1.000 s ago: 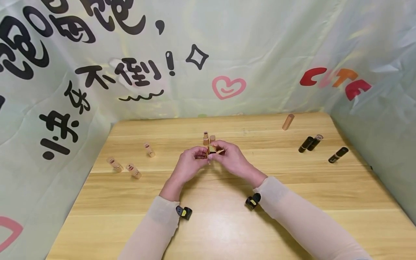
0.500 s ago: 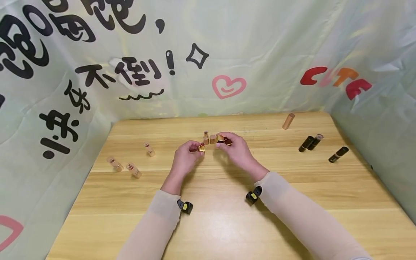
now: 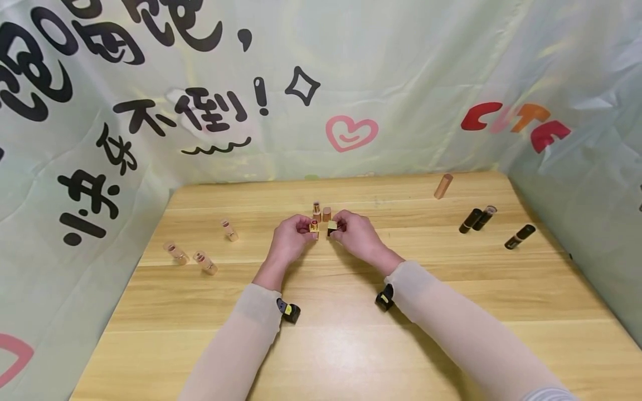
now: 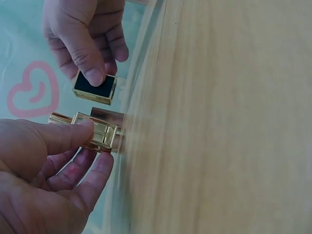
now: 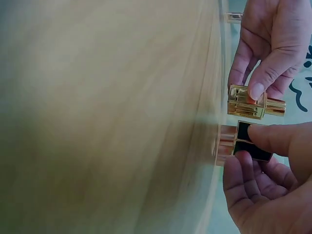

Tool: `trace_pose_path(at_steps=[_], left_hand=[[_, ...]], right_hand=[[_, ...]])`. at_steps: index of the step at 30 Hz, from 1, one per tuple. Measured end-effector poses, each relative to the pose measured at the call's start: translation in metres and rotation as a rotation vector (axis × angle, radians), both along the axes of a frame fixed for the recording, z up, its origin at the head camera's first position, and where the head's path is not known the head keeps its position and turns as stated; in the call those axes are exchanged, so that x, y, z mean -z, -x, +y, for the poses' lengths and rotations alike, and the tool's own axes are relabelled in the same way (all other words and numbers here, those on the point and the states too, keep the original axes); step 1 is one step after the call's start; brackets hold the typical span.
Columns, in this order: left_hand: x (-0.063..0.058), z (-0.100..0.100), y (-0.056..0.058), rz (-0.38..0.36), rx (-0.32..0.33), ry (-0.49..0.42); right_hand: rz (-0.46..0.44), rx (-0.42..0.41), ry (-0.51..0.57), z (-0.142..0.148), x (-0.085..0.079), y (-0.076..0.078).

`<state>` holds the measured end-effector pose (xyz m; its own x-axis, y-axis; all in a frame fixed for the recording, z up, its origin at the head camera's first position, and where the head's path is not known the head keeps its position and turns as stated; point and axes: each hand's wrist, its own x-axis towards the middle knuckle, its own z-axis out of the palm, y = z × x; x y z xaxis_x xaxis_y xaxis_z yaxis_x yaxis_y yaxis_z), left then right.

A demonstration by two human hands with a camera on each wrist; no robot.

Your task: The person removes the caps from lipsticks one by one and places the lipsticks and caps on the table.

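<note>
My left hand (image 3: pixel 290 239) pinches a gold lipstick tube (image 4: pixel 100 132) between thumb and fingers. Its red tip (image 3: pixel 314 223) points up, uncovered. In my right hand (image 3: pixel 360 235) is a black lipstick cap (image 5: pixel 253 142) with gold edges, held by thumb and fingertips. Cap and tube are apart, side by side with a small gap, above the table. Just behind them on the table stand an uncapped rose-gold lipstick (image 3: pixel 316 209) and a rose-gold cap (image 3: pixel 327 214); both are partly hidden in the wrist views.
Several pinkish lipsticks with clear caps, one of them here (image 3: pixel 229 230), stand on the left of the wooden table (image 3: pixel 331 345). Black tubes (image 3: pixel 470 220) stand at the right, and a rose-gold tube (image 3: pixel 443 186) near the back edge. A printed cloth (image 3: pixel 401 72) hangs behind.
The cap has come off the gold lipstick, baring the red tip. My right hand moved away to the right with the cap, then came back a little toward the left hand.
</note>
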<state>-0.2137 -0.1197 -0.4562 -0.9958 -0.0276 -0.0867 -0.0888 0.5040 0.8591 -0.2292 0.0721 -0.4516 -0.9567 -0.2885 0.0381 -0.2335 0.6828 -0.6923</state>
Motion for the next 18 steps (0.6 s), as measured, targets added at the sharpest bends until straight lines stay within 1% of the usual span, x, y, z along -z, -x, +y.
trace_pose_path(at_steps=[6, 14, 18], left_hand=[[0.0014, 0.0, 0.0013, -0.009, 0.007, 0.006], [0.0031, 0.0022, 0.0029, -0.005, 0.018, 0.008], [0.0041, 0.003, 0.0035, 0.0, 0.019, 0.025]], right_hand=[[-0.008, -0.022, -0.045, -0.0022, 0.003, 0.0039], [-0.022, -0.039, -0.083, -0.0049, 0.0044, 0.0057], [-0.021, -0.044, -0.091, -0.0059, 0.0055, 0.0055]])
